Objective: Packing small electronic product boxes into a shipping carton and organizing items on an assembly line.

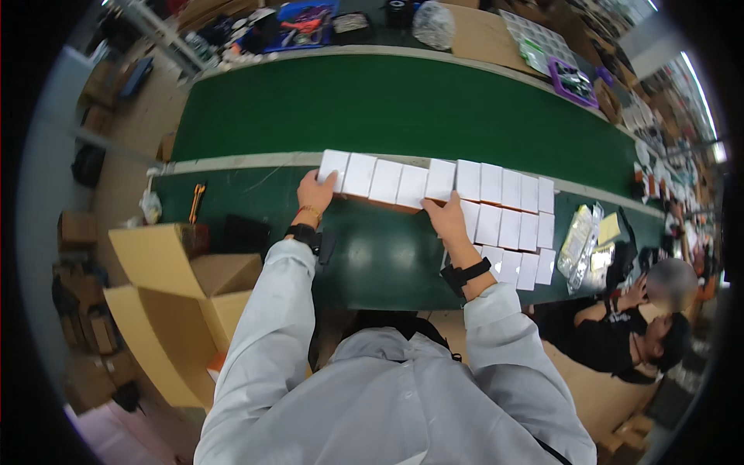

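Several small white boxes with orange sides stand side by side in a row [385, 182] along the far edge of the green table. My left hand [315, 191] grips the left end of this row, its fingers round the end box. At the row's right end, my right hand [447, 218] has its thumb on the near side of a box, while the other fingers reach round the right, partly hidden. Beyond my right hand, more white boxes [510, 225] are laid out in three rows, and my right forearm covers some of them.
An open cardboard box [163, 333] stands at the left, below the table edge. An orange tool [197, 203] lies on the table's left. Plastic packets [577, 244] lie right of the boxes. A green conveyor belt [387, 101] runs behind. Another person [612, 333] sits at the right.
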A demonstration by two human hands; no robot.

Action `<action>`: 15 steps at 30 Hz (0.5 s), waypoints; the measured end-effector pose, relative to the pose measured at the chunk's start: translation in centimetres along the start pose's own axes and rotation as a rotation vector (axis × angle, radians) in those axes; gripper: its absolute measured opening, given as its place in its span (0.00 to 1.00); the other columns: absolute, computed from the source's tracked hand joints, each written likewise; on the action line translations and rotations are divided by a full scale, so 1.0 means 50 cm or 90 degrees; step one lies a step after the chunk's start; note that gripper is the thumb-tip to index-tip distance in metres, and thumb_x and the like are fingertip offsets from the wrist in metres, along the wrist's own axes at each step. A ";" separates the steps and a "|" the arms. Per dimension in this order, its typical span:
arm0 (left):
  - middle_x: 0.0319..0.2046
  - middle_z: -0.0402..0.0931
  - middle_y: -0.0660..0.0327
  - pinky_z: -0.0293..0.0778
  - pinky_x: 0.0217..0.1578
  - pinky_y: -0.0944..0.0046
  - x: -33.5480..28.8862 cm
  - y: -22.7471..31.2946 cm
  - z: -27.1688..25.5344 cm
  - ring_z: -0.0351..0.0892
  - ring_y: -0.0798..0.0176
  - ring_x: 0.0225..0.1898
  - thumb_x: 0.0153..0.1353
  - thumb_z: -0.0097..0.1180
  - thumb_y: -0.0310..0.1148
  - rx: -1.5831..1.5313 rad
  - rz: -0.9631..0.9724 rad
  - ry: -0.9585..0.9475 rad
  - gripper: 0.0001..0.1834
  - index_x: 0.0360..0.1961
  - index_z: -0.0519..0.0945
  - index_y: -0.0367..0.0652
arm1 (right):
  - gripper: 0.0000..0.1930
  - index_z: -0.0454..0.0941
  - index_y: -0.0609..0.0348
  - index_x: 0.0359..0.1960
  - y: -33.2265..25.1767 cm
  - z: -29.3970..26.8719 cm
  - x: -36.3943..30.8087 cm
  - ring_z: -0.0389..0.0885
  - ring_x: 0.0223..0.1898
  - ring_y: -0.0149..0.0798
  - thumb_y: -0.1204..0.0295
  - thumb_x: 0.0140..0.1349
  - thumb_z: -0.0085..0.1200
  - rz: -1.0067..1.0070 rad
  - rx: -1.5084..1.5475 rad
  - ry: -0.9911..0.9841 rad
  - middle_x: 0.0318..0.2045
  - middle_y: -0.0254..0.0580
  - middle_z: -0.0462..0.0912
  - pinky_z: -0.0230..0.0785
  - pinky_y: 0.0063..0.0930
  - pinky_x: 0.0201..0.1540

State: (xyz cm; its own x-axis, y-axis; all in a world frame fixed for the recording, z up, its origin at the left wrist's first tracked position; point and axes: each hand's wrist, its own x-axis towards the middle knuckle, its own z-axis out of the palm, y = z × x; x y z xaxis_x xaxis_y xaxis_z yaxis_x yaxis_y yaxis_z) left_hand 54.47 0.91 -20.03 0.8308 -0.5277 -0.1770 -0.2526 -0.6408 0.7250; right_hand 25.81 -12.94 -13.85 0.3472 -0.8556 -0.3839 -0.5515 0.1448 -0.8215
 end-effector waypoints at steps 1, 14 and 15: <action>0.49 0.83 0.40 0.78 0.54 0.49 -0.013 -0.035 -0.024 0.83 0.39 0.53 0.60 0.65 0.56 -0.001 0.008 0.052 0.35 0.52 0.82 0.30 | 0.47 0.57 0.85 0.69 -0.009 0.024 -0.018 0.77 0.62 0.62 0.59 0.57 0.66 -0.025 -0.036 0.037 0.60 0.74 0.76 0.69 0.40 0.65; 0.37 0.84 0.54 0.80 0.41 0.61 -0.470 0.444 -0.202 0.86 0.59 0.38 0.58 0.66 0.33 -0.591 0.515 0.009 0.14 0.42 0.82 0.36 | 0.14 0.76 0.64 0.54 0.058 0.074 -0.452 0.80 0.46 0.29 0.70 0.72 0.56 -0.279 0.193 -0.428 0.49 0.41 0.82 0.73 0.31 0.52; 0.37 0.84 0.54 0.80 0.41 0.61 -0.527 0.452 -0.251 0.86 0.59 0.38 0.58 0.66 0.32 -0.578 0.539 0.029 0.13 0.41 0.82 0.36 | 0.13 0.77 0.64 0.53 0.066 0.062 -0.489 0.80 0.46 0.29 0.71 0.72 0.56 -0.339 0.170 -0.491 0.48 0.41 0.83 0.73 0.30 0.52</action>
State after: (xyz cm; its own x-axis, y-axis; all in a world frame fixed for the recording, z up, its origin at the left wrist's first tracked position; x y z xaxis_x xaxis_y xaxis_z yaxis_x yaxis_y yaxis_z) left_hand 33.09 7.35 9.35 0.5947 -0.5554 0.5813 -0.2976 0.5195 0.8009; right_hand 17.84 10.01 -8.48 0.9552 -0.2947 -0.0267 -0.0210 0.0225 -0.9995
